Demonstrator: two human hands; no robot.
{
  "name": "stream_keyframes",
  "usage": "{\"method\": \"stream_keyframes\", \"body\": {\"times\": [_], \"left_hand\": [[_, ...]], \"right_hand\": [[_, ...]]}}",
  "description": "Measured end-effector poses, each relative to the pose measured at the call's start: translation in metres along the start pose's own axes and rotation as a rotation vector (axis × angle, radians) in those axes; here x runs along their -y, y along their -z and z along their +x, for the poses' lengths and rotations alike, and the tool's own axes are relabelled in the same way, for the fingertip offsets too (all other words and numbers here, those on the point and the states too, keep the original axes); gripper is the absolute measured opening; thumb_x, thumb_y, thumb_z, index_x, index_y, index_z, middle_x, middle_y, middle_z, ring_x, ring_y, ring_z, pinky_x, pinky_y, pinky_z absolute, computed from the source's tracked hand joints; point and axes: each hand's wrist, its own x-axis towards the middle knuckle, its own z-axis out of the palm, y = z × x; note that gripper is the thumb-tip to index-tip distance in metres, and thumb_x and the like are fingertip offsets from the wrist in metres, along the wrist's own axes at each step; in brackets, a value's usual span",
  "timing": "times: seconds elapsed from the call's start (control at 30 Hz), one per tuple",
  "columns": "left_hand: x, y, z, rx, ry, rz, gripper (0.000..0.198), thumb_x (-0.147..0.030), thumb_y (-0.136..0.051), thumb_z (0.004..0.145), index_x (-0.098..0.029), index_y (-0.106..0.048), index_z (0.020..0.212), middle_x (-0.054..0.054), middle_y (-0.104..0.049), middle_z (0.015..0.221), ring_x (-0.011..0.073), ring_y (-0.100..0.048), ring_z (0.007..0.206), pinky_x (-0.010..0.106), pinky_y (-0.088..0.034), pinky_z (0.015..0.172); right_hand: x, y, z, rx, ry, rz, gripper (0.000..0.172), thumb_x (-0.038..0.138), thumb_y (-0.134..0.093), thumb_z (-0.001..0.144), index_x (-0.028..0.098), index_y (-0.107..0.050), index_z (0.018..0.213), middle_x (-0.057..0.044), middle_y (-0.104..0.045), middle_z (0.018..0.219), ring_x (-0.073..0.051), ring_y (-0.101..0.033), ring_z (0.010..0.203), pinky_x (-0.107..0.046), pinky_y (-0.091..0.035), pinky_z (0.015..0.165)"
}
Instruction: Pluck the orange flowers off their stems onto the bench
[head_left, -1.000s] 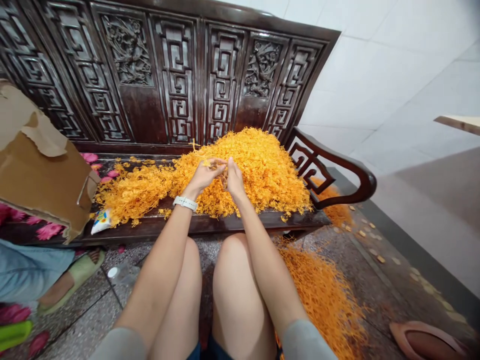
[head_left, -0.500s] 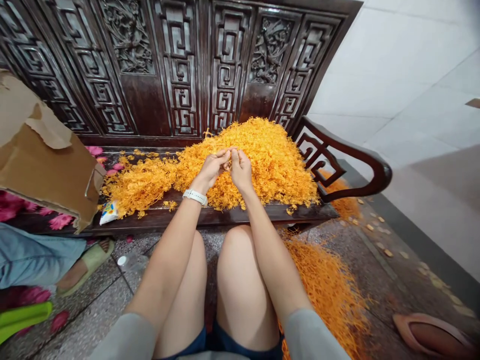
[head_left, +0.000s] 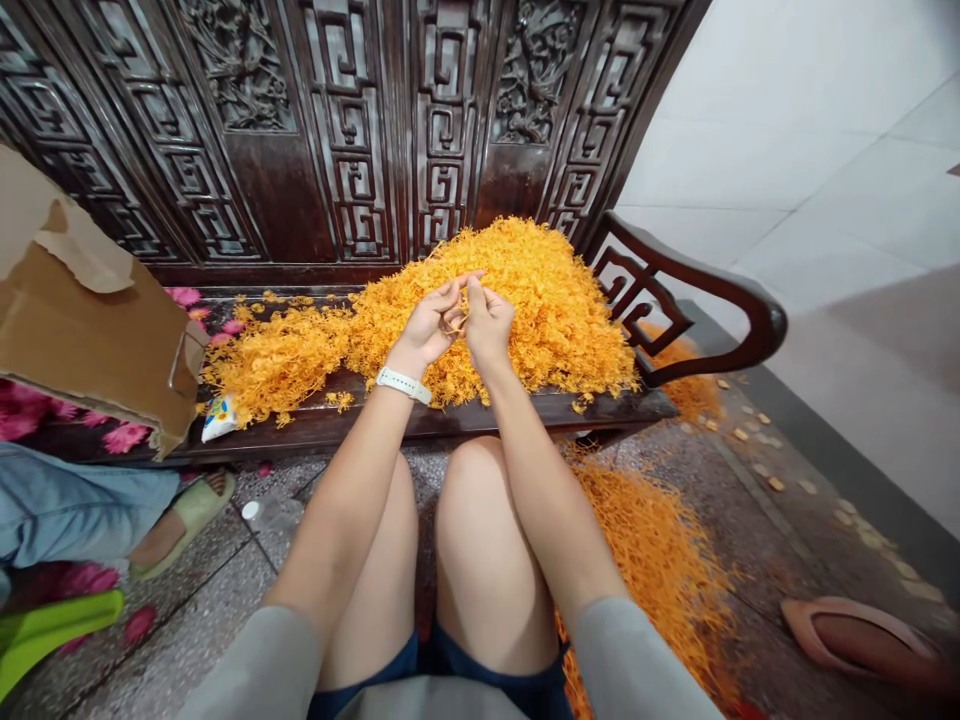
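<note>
My left hand (head_left: 433, 322), with a pale watch (head_left: 403, 386) on its wrist, is closed in a pinch in front of a large heap of orange-yellow flower pieces (head_left: 536, 310). Fingertip to fingertip with it, my right hand (head_left: 489, 325) is closed too. A thin orange flower piece (head_left: 454, 326) shows between the two hands, partly hidden by the fingers. The heap is on a dark carved wooden bench (head_left: 277, 434). To the left a smaller, looser pile of the same pieces (head_left: 277, 360) joins it.
A cardboard box (head_left: 90, 330) stands at the left with pink flowers (head_left: 124, 436) around it, beside a small white packet (head_left: 218, 418). Orange strands (head_left: 652, 570) cover the floor at right. A person's sandalled foot (head_left: 161, 535), a clear bottle (head_left: 274, 512) and a green plastic thing (head_left: 60, 635) are at lower left.
The view has shifted slightly. Both hands stay together, and my right hand has turned a little, with its fingers more curled.
</note>
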Motion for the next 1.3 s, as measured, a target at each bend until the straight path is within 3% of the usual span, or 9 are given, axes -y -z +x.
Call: {"method": "stream_keyframes", "body": {"times": [0.23,0.33,0.4,0.57,0.63,0.9,1.17,1.3], "left_hand": [[-0.01,-0.008,-0.011,0.003,-0.023,-0.116,0.039,-0.018,-0.04,0.112,-0.02,-0.069,0.138,-0.007,-0.028,0.051,0.0097,-0.032,0.041,0.02,-0.035,0.045],[-0.012,-0.009,-0.013,0.02,-0.02,-0.173,0.04,-0.016,-0.034,0.114,-0.017,-0.069,0.133,-0.008,-0.026,0.051,0.0093,-0.031,0.04,0.02,-0.034,0.045],[-0.015,-0.007,-0.012,0.015,0.008,-0.171,0.038,-0.015,-0.033,0.114,-0.015,-0.07,0.126,-0.009,-0.025,0.05,0.0086,-0.029,0.039,0.019,-0.031,0.044],[-0.019,0.001,-0.009,-0.031,0.075,-0.093,0.028,-0.014,-0.043,0.111,-0.014,-0.066,0.096,-0.01,-0.025,0.05,0.0044,-0.021,0.036,0.017,-0.019,0.04],[-0.02,0.002,-0.008,-0.034,0.087,-0.116,0.031,-0.014,-0.041,0.112,-0.015,-0.061,0.088,-0.01,-0.022,0.05,0.0043,-0.019,0.036,0.018,-0.019,0.04],[-0.029,0.004,-0.012,-0.036,0.093,-0.085,0.032,-0.021,-0.036,0.114,-0.018,-0.06,0.093,-0.01,-0.018,0.05,0.0044,-0.013,0.034,0.019,-0.016,0.039],[-0.028,0.007,-0.014,-0.066,0.091,-0.091,0.032,-0.018,-0.036,0.114,-0.019,-0.056,0.089,-0.01,-0.018,0.051,0.0049,-0.015,0.036,0.018,-0.017,0.039],[-0.023,0.009,-0.016,-0.112,0.07,-0.117,0.033,-0.017,-0.033,0.115,-0.019,-0.055,0.09,-0.009,-0.018,0.05,0.0052,-0.015,0.036,0.017,-0.017,0.039]], "right_hand": [[0.002,-0.006,0.004,-0.106,-0.192,0.185,0.046,0.044,-0.067,0.1,0.024,-0.041,0.067,0.01,-0.037,0.051,-0.007,-0.036,0.04,-0.022,-0.03,0.039],[0.0,-0.002,0.008,-0.119,-0.242,0.225,0.05,0.046,-0.068,0.099,0.025,-0.035,0.068,0.011,-0.029,0.052,-0.007,-0.032,0.039,-0.023,-0.027,0.038],[-0.003,0.003,0.009,-0.085,-0.191,0.141,0.05,0.049,-0.064,0.101,0.025,-0.037,0.067,0.01,-0.029,0.053,-0.008,-0.033,0.041,-0.024,-0.027,0.04],[-0.009,0.015,0.008,0.071,0.183,-0.288,0.054,0.052,-0.065,0.1,0.021,-0.045,0.061,0.005,-0.038,0.059,-0.009,-0.037,0.056,-0.024,-0.032,0.052],[-0.009,0.014,0.007,0.087,0.22,-0.304,0.058,0.056,-0.067,0.098,0.021,-0.043,0.06,0.005,-0.036,0.059,-0.009,-0.035,0.058,-0.024,-0.032,0.053],[0.003,-0.01,-0.002,0.148,-0.182,0.07,0.058,0.07,-0.07,0.093,0.024,-0.042,0.07,0.008,-0.034,0.057,-0.007,-0.032,0.047,-0.023,-0.03,0.043],[-0.001,-0.001,0.005,0.095,-0.293,0.239,0.057,0.071,-0.066,0.095,0.026,-0.042,0.071,0.01,-0.027,0.05,-0.008,-0.024,0.04,-0.025,-0.022,0.038],[0.005,0.007,0.012,0.116,-0.327,0.293,0.056,0.072,-0.058,0.099,0.026,-0.045,0.071,0.011,-0.023,0.045,-0.009,-0.021,0.039,-0.025,-0.024,0.037]]}}
